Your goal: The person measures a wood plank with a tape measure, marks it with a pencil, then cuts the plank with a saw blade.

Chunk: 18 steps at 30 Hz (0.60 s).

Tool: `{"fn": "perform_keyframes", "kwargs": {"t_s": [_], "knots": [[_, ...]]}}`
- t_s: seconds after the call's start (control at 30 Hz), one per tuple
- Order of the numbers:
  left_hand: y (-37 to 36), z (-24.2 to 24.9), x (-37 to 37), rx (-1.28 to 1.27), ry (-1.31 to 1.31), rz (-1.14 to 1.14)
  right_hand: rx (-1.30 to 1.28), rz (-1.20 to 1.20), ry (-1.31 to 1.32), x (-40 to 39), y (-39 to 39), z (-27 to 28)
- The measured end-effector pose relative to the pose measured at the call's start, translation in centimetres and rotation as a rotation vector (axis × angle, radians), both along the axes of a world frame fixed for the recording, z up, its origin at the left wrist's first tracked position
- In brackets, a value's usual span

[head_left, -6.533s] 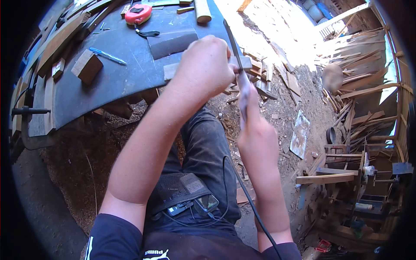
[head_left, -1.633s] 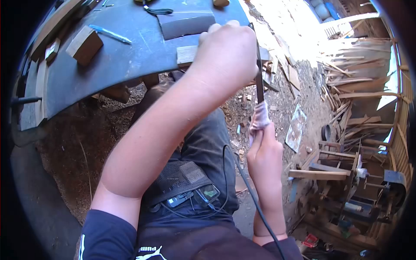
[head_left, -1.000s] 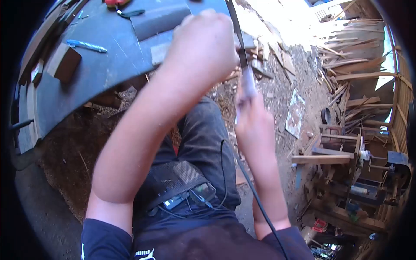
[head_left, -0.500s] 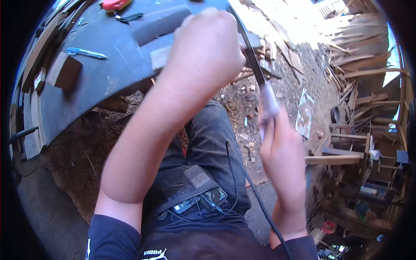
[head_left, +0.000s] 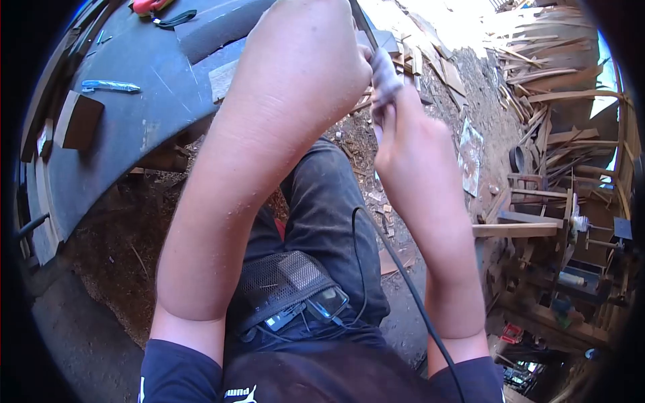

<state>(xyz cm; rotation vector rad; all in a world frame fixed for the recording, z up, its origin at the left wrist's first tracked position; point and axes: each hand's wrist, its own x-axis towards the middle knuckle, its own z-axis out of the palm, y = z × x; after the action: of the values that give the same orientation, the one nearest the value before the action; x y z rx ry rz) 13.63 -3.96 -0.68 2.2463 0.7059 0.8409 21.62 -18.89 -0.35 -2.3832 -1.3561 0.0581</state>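
My left hand point(head_left: 312, 50) reaches up over the front of the bench at the top of the view, its fingers curled. What it grips is hidden behind the hand. My right hand point(head_left: 413, 134) is lower and to the right, closed round a pale cloth-like wrapping point(head_left: 385, 77) at the near end of a long, thin dark strip point(head_left: 363, 25). This strip passes close beside the fingers of my left hand. A dark flat block point(head_left: 218, 30) and a lighter wooden piece point(head_left: 223, 80) lie on the bench left of my left hand.
On the curved dark bench point(head_left: 154, 64) are a blue pen-like object point(head_left: 111, 86), a wooden block point(head_left: 78, 121) and a red item point(head_left: 149, 7). A black cable point(head_left: 410, 285) crosses near my right forearm. Wood scraps cover the ground at right.
My right hand has moved up and left with the wrapped end of the strip, closer to my left hand. My left hand has shifted slightly up and left. The bench appears farther left in view.
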Motion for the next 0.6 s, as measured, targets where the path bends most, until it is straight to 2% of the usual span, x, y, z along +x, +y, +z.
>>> {"fn": "perform_keyframes", "kwargs": {"t_s": [0.13,0.17,0.27,0.33,0.47,0.6], "knots": [[0.3,0.2,0.0,0.155,-0.001,0.061,-0.155,-0.141,0.111,-2.9,-6.3,1.7],[0.4,0.2,0.0,0.154,0.006,0.071,-0.032,-0.109,0.137,-2.7,-5.8,1.5],[-0.3,0.2,-0.2,0.086,0.034,0.026,-0.043,0.005,0.058,0.7,-0.5,0.9],[-0.1,0.5,0.0,0.011,0.019,-0.013,-0.061,-0.068,0.077,0.0,-1.5,0.2],[0.1,0.5,-0.2,0.125,0.048,0.009,-0.058,-0.144,0.212,-3.4,-7.4,0.9],[0.0,0.6,0.0,0.027,-0.005,0.024,-0.100,-0.114,0.161,0.0,-0.7,1.2]]}}
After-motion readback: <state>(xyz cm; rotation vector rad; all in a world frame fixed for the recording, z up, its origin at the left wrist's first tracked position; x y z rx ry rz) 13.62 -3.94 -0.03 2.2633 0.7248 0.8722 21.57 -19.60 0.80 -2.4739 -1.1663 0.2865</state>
